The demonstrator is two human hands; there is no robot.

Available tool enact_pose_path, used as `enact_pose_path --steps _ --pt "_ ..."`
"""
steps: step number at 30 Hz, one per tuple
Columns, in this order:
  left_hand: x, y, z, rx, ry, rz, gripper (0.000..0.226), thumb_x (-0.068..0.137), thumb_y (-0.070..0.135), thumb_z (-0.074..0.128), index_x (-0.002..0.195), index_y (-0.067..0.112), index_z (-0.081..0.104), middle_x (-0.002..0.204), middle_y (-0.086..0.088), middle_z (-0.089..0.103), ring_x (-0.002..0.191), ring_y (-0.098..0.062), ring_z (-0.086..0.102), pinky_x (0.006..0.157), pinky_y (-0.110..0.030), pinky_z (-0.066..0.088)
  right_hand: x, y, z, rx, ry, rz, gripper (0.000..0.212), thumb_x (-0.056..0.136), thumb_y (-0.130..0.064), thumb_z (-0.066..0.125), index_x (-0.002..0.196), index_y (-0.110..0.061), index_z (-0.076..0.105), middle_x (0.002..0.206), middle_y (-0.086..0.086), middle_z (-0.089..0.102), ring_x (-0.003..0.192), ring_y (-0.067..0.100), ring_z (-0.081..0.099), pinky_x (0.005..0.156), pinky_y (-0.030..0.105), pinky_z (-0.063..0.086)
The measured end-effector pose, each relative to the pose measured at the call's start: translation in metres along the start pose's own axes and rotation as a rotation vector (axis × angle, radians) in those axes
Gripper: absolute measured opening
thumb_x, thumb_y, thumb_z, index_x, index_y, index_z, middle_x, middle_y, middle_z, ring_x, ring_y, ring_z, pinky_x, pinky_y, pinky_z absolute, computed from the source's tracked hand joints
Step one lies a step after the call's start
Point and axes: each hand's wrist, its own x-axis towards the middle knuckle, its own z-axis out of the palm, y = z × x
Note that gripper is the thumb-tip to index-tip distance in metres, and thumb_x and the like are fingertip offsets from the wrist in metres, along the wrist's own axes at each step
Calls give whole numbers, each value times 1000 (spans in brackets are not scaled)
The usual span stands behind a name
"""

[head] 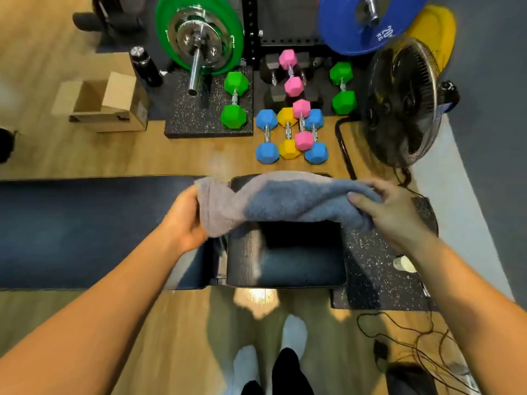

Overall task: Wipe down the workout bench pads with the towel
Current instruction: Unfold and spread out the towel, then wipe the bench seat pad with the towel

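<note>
A grey-blue towel [279, 199] is stretched between both my hands above the bench. My left hand [185, 220] grips its left end and my right hand [390, 212] grips its right end. Under it lies the short black seat pad [288, 258] of the workout bench. The long black back pad [85, 232] runs off to the left. The towel hangs over the far part of the seat pad and hides it. Whether the towel touches the pad I cannot tell.
Coloured dumbbells [291, 132] lie on the wooden floor beyond the bench. A black floor fan [405, 104] stands at the right. A loaded barbell [199, 38], a cardboard box [108, 101] and a black bottle [147, 65] sit further back. Cables [413, 346] trail at the lower right.
</note>
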Motion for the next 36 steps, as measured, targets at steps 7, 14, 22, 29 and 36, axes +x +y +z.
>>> enact_pose_path --steps 7,14,22,29,36 --pt "38 -108 -52 168 31 -417 36 94 27 38 83 11 68 74 -11 71 65 -26 67 57 -28 54 -37 133 52 -234 -122 287 14 80 -11 75 90 -16 68 88 -3 66 86 19 61 69 16 46" --pt "109 -113 -55 315 285 276 30 79 28 59 106 16 59 106 -8 65 100 -28 61 89 -42 50 14 147 65 -341 272 313 68 75 -41 76 133 -27 44 116 -3 57 107 17 54 91 34 44" --pt "122 -208 -39 1674 238 878 64 95 41 27 154 17 21 161 -18 7 149 -37 0 115 -61 10 0 135 64 -537 255 422 22 75 -30 76 85 -16 63 87 10 68 78 28 59 63 31 40" --pt "108 -158 -35 796 -99 605 41 99 37 40 138 27 49 148 -3 44 136 -17 42 113 -40 33 -22 33 151 222 -303 311 13 88 -25 66 97 -17 62 78 -3 69 73 13 69 60 37 58" --pt "102 -152 -65 768 231 806 49 99 19 41 147 19 35 155 2 31 147 -15 23 120 -29 15 -37 126 217 -976 -262 -352 58 90 -48 42 142 -24 42 151 14 34 143 36 22 110 62 23"
